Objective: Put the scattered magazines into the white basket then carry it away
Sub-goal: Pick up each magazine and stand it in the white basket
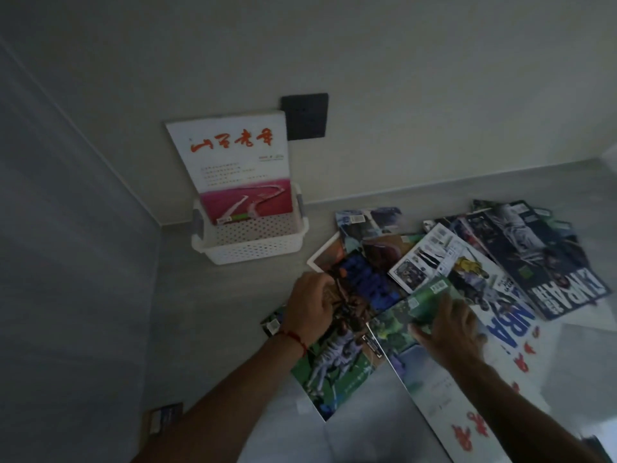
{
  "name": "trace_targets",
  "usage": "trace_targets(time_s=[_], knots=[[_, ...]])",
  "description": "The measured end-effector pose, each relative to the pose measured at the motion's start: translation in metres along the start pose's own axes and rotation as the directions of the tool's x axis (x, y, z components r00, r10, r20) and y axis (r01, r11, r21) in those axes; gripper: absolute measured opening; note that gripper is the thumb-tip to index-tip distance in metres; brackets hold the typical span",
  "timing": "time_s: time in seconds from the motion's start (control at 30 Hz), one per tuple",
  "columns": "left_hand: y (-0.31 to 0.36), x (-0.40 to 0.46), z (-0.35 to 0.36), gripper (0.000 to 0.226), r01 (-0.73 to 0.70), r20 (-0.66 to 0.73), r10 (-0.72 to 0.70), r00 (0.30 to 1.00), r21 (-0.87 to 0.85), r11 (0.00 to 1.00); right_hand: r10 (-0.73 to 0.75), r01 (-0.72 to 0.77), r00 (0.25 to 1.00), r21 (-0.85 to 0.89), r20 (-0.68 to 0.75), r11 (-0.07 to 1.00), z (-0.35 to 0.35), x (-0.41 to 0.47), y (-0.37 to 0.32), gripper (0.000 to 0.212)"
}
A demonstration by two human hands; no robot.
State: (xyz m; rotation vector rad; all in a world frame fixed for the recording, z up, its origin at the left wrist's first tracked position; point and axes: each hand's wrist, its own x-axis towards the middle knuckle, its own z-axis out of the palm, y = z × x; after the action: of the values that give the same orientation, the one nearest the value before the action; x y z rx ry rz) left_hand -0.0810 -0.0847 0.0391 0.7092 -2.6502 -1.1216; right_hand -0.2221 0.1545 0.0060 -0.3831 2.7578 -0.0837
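Clearly the gathering step is under way: one white-covered magazine (pixel 233 168) with red script already stands upright in the white basket (pixel 250 243), leaning back against the wall, while the rest lie fanned and overlapping on the grey floor (pixel 207 312) to the basket's right. Both hands are down on that pile. The left hand (pixel 312 307) has its fingers curled at the edge of a dark blue-titled magazine (pixel 364 295), seemingly pinching it, though motion blur makes the grip hard to confirm. The right hand (pixel 447 324) lies on a green-covered magazine (pixel 417 309) with fingers fairly straight, pressing or sliding it rather than closing round it.

Most of the task remains, since many copies, among them the NBA issue (pixel 567 292) farther right, are untouched. Next, the top magazines need squaring together, lifting clear of the overlapping ones beneath, and carrying left to the basket, slotted upright in front of the standing copy. Slippery glossy covers may slide apart on lifting.
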Motion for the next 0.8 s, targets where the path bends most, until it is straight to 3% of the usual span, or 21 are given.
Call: trace_targets(time_s=[0.13,0.27,0.5,0.57,0.63,0.7,0.8], knots=[[0.02,-0.019,0.029,0.034,0.006,0.181,-0.014,0.983,0.045,0.999,-0.016,0.019,0.998,0.053,-0.065,0.998,0.003,-0.008,0.007,0.098],[0.042,-0.029,0.048,0.028,-0.018,0.264,-0.017,0.964,0.129,0.991,-0.037,0.051,0.988,0.09,-0.148,0.995,0.002,-0.008,0.018,0.083],[0.065,-0.04,0.065,0.047,-0.035,0.391,-0.046,0.919,0.196,0.98,0.024,-0.017,0.992,0.057,-0.126,0.998,-0.002,0.001,0.046,0.097],[0.074,-0.041,0.066,0.048,-0.071,0.395,-0.029,0.918,0.235,0.969,-0.063,0.084,0.979,0.103,-0.195,0.991,-0.007,0.003,0.047,0.076],[0.085,-0.042,0.067,0.053,-0.134,0.356,0.03,0.934,0.27,0.954,-0.28,0.335,0.92,0.179,-0.274,0.925,-0.012,0.007,0.045,0.044],[0.096,-0.038,0.065,0.06,-0.217,0.277,0.117,0.954,0.365,0.905,-0.531,0.601,0.79,0.215,-0.306,0.77,-0.024,0.008,0.036,0.032],[0.11,-0.022,0.058,0.068,-0.348,0.21,0.281,0.936,0.657,0.668,-0.78,0.812,0.581,0.231,-0.233,0.536,-0.055,0.007,0.013,0.018]])
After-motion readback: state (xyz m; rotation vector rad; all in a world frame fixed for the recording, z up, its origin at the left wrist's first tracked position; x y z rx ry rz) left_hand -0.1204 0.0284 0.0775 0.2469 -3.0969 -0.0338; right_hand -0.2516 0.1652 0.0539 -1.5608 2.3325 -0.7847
